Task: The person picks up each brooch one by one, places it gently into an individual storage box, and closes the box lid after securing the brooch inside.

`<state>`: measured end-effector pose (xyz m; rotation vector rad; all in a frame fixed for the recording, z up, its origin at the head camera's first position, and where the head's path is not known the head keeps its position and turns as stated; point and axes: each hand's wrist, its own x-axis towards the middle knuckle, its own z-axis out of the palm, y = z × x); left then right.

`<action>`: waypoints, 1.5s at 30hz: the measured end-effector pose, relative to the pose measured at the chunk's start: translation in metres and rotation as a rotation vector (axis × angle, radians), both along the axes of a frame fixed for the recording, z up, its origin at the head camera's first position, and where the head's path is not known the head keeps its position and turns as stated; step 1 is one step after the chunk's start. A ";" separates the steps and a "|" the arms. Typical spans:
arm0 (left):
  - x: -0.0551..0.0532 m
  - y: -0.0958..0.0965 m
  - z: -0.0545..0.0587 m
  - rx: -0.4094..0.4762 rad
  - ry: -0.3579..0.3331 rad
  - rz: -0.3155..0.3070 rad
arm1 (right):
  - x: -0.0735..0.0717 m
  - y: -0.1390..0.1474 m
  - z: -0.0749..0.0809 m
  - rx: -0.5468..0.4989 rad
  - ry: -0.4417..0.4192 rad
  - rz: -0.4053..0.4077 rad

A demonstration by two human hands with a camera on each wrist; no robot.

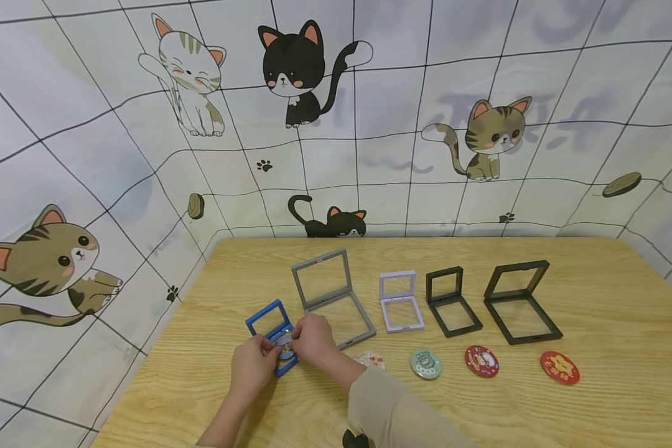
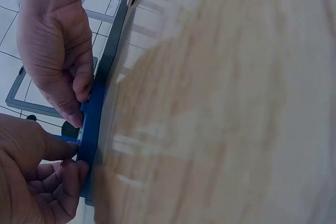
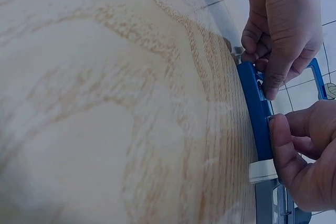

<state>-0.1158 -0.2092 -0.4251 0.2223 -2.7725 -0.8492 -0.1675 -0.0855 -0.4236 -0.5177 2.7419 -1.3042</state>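
Observation:
An open blue display frame [image 1: 279,372] lies on the table, its lid raised at the back. In its lower half sits a round badge [image 1: 284,344], mostly blue-grey, partly covered by fingers. My left hand [image 1: 254,364] pinches the badge's left edge with thumb and fingers. From the other side my right hand [image 1: 313,339] grips its right edge. In the left wrist view the blue frame [image 2: 93,121] shows edge-on, with fingertips of both hands just above its rim. The right wrist view has the same blue frame [image 3: 255,111] with both hands' fingertips close together along it.
Behind my right hand stands an open grey frame [image 1: 322,305]. To the right are a lilac frame [image 1: 383,316], a small black frame [image 1: 434,311] and a larger black frame [image 1: 493,317]. A floral badge [image 1: 371,359], green badge [image 1: 426,364] and two red badges [image 1: 560,367] lie in front.

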 end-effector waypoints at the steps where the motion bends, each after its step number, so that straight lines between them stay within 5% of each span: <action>1: 0.000 0.000 0.000 -0.001 0.004 -0.003 | 0.000 0.000 0.000 0.002 -0.007 0.000; 14: 0.003 -0.002 0.004 0.037 -0.049 -0.049 | -0.001 0.007 0.001 0.037 0.075 0.012; 18: 0.008 -0.008 0.015 0.050 -0.073 -0.059 | -0.002 0.017 0.004 0.055 0.098 0.039; 24: 0.010 -0.022 0.036 0.091 -0.066 0.014 | 0.000 0.029 0.012 0.181 0.109 0.128; 33: -0.011 -0.034 0.034 0.448 -0.225 0.100 | 0.007 0.028 0.011 0.266 0.176 0.202; 45: -0.018 -0.032 0.031 0.663 -0.270 0.114 | 0.007 0.021 0.006 0.317 0.166 0.194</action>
